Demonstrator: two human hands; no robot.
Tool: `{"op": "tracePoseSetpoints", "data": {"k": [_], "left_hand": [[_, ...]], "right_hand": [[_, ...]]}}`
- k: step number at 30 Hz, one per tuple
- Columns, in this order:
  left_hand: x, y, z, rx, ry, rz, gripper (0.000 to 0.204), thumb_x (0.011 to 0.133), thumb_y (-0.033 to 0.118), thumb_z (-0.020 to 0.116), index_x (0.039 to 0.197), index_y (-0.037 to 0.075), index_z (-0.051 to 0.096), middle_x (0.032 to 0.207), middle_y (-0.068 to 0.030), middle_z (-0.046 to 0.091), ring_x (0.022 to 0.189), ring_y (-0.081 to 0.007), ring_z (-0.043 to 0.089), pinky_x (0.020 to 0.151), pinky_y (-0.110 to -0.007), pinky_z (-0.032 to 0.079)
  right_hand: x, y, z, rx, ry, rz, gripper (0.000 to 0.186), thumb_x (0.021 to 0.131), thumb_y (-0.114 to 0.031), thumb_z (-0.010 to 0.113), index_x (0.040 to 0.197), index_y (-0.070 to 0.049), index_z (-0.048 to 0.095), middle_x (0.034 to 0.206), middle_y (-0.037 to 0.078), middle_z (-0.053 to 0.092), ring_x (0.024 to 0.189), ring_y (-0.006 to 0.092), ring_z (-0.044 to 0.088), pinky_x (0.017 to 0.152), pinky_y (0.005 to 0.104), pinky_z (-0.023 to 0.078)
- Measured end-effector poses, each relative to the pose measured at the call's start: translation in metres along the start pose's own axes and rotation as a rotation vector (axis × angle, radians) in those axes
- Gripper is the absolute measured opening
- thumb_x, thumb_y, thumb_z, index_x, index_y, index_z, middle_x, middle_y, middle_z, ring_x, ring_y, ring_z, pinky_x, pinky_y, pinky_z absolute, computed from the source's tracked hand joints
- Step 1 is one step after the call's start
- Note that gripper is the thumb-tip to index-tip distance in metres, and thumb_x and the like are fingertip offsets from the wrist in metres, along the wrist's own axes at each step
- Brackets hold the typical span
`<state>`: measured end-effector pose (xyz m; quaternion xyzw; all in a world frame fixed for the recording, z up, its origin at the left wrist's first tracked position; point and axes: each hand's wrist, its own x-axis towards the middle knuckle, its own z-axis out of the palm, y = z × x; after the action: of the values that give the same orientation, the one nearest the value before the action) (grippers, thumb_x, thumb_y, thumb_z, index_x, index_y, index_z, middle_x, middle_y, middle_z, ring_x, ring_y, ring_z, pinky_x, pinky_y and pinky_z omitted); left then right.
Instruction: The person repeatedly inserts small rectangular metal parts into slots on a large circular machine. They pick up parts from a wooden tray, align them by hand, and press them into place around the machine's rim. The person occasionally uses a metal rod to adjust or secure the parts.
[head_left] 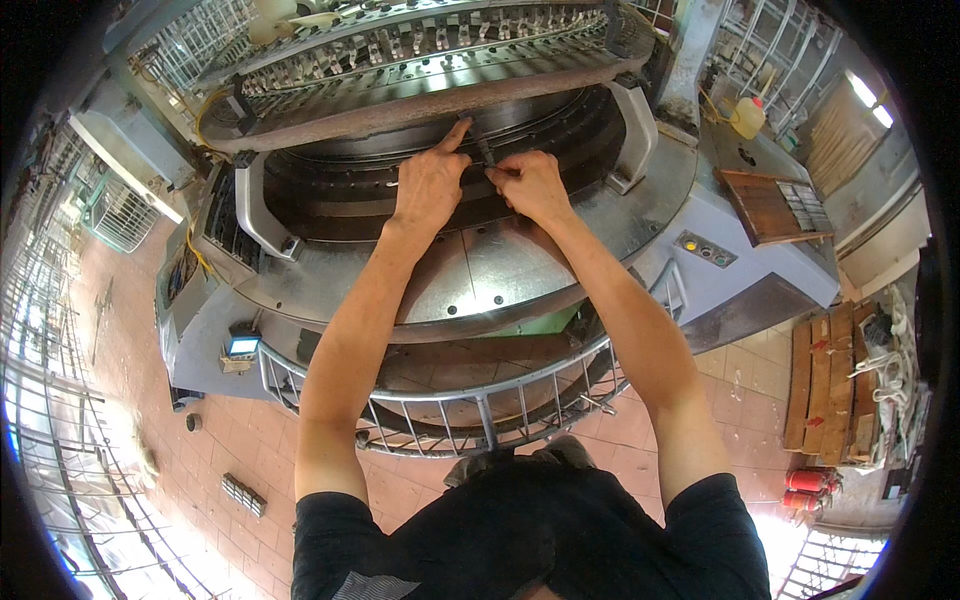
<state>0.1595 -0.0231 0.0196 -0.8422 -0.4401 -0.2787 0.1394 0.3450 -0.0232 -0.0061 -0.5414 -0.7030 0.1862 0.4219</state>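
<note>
Where the black shirt (470, 520) fills the lower edge, two bare forearms (350, 330) reach forward over a curved metal railing (485, 420). Past the railing lies a shiny steel plate (480, 275), rounded at its front, with a thin seam and a few small dark holes, part of a large round machine. Beyond the plate, in the dark recessed band (335, 180) of the machine, is a slim dark strip (481, 150), narrow, greyish and set at a slant, its upper end leaning left.

The right hand (533, 185) is closed in a pinch, thumb and fingers together at the lower end of the strip. The left hand (430, 185) has its index finger stretched out to the upper end, the other fingers bent; whether that fingertip presses on the strip or just beside it, I cannot tell, nor whether the curled fingers hold anything.

Farther off, a thick brownish rim (400, 118) overhangs the band, with a row of small metal fittings (420, 42) above it. The strip's lower tip is hidden by the right hand's fingers, its upper end blends into dark metal, and the machine's top is cut off.
</note>
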Motion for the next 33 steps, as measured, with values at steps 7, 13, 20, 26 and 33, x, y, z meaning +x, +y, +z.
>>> {"op": "tracePoseSetpoints", "data": {"k": [7, 13, 20, 26, 33], "left_hand": [[0.001, 0.000, -0.001, -0.032, -0.059, -0.033, 0.035, 0.067, -0.011, 0.067, 0.097, 0.005, 0.077, 0.154, -0.0046, 0.048, 0.092, -0.0339, 0.073, 0.079, -0.043, 0.060], [0.002, 0.000, -0.001, -0.053, -0.071, -0.044, 0.039, 0.066, -0.012, 0.066, 0.099, 0.004, 0.077, 0.155, -0.0037, 0.047, 0.092, -0.0348, 0.073, 0.080, -0.044, 0.060], [0.003, 0.001, -0.003, -0.044, -0.080, -0.043, 0.039, 0.066, -0.013, 0.067, 0.099, 0.005, 0.078, 0.155, -0.0035, 0.047, 0.093, -0.0340, 0.073, 0.080, -0.043, 0.060], [0.003, 0.000, -0.002, -0.025, -0.112, -0.040, 0.040, 0.065, -0.013, 0.067, 0.099, 0.005, 0.078, 0.156, -0.0024, 0.046, 0.095, -0.0325, 0.073, 0.081, -0.042, 0.060], [0.008, 0.001, 0.002, 0.294, -0.153, 0.020, 0.026, 0.076, -0.006, 0.064, 0.097, 0.002, 0.077, 0.155, -0.0021, 0.047, 0.076, -0.0310, 0.074, 0.066, -0.041, 0.061]], "right_hand": [[-0.001, 0.000, 0.001, 0.029, 0.008, 0.008, 0.021, 0.081, -0.020, 0.071, 0.090, -0.001, 0.078, 0.087, 0.024, 0.072, 0.085, 0.0399, 0.070, 0.082, 0.0437, 0.055], [0.000, -0.001, 0.000, 0.018, 0.000, 0.026, 0.022, 0.081, -0.019, 0.071, 0.091, -0.002, 0.078, 0.087, 0.023, 0.072, 0.085, 0.0394, 0.070, 0.083, 0.0431, 0.055], [0.000, -0.004, -0.001, -0.007, 0.003, 0.044, 0.022, 0.081, -0.019, 0.069, 0.091, -0.003, 0.078, 0.090, 0.023, 0.072, 0.087, 0.0389, 0.071, 0.084, 0.0422, 0.056], [0.000, -0.002, 0.000, -0.002, 0.010, 0.018, 0.022, 0.079, -0.019, 0.071, 0.090, -0.002, 0.078, 0.089, 0.024, 0.072, 0.087, 0.0407, 0.070, 0.083, 0.0437, 0.055], [-0.005, -0.017, 0.018, -0.381, 0.105, -0.176, 0.019, 0.080, -0.014, 0.068, 0.075, 0.003, 0.073, 0.080, 0.024, 0.070, 0.081, 0.0423, 0.070, 0.076, 0.0479, 0.057]]}}
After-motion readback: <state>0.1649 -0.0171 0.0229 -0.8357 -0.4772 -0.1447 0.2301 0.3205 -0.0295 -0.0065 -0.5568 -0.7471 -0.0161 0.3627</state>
